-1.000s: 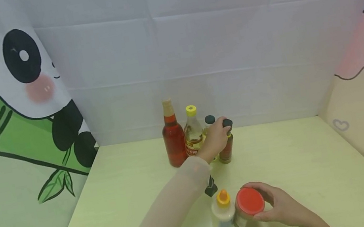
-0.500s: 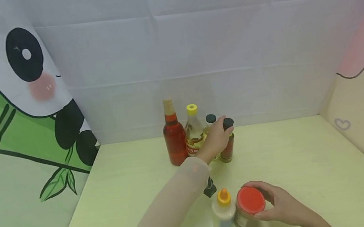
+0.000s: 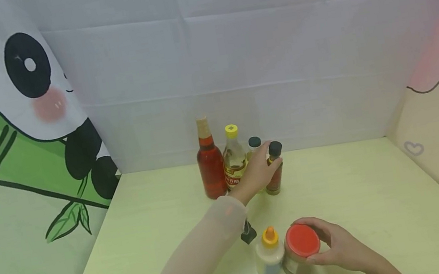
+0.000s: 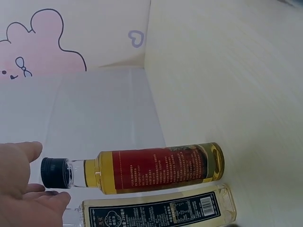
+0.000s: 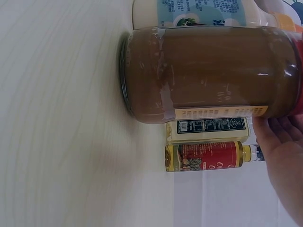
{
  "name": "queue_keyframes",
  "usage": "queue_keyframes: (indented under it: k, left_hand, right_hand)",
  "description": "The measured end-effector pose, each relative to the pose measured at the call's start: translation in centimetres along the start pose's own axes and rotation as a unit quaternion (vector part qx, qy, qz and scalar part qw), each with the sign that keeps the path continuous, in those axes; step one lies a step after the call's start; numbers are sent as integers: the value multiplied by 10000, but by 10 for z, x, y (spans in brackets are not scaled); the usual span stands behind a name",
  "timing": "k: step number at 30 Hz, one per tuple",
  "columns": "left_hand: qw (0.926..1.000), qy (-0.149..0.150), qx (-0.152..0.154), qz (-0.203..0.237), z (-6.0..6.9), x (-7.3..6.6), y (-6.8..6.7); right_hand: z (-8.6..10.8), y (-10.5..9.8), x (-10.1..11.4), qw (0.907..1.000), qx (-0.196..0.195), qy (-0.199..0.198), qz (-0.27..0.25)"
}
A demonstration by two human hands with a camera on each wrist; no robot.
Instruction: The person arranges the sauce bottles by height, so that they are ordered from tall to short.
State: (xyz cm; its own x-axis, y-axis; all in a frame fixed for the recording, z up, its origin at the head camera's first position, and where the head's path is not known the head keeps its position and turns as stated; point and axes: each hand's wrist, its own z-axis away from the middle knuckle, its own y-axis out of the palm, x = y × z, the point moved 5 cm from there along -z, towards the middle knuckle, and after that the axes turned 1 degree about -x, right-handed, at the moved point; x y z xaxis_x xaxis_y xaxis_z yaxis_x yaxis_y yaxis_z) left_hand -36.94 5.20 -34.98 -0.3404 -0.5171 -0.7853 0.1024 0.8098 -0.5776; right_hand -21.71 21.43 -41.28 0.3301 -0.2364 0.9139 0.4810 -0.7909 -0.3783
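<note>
One red-labelled bottle stands at the back of the pale table, the left hand at its top with thumb and fingers parted, not gripping. The right hand holds a red-lidded jar nearer the front. Behind hangs a white backdrop; cartoons mark the left wall. Beside the jar is an orange-tipped squeeze bottle; left of the red-labelled bottle stand a dark-capped bottle, a yellow-capped bottle and a tall red bottle, partly hidden by the left hand and sleeve in the head view
</note>
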Motion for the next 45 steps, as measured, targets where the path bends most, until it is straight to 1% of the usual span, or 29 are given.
queue_keyframes:
  k: [6, 14, 17, 22, 28, 32, 35, 38, 41, 45]
  left_hand:
    - [9999, 53, -39, 115, 4, 0, 0]
    - [9998, -94, -53, 190, 11, 5, -1]
    - [9996, -94, -55, 250, 14, 5, -2]
    - [9981, -29, 39, 621, 23, 3, -6]
    - [9939, -52, 109, 1093, 35, 3, -8]
    - [9888, -69, 99, 1484, 43, 6, -10]
    - [9852, -51, 93, 1713, 48, 9, -12]
    - [9851, -35, 46, 1720, 52, 12, -15]
    - [9865, -51, 20, 1635, 55, 14, -16]
    - [9864, -22, 134, 1635, 60, 16, -15]
  right_hand:
    - [0, -3, -4, 10000, 4, -25, -25]
    - [0, -7, -7, 9999, -6, -120, -39]
    - [0, -7, -7, 9998, -20, -184, -28]
    - [0, -7, -7, 9998, -32, -181, -33]
    - [-1, -6, -8, 10000, 2, 35, -49]
    - [-1, -6, -8, 9999, 24, 161, -35]
    - [-1, -5, -8, 9999, 17, 155, -28]
    - [-1, -5, -7, 10000, 8, 87, -21]
    - [-1, -6, -8, 10000, 2, 5, -26]
    - [-1, -6, -10, 10000, 4, -84, -46]
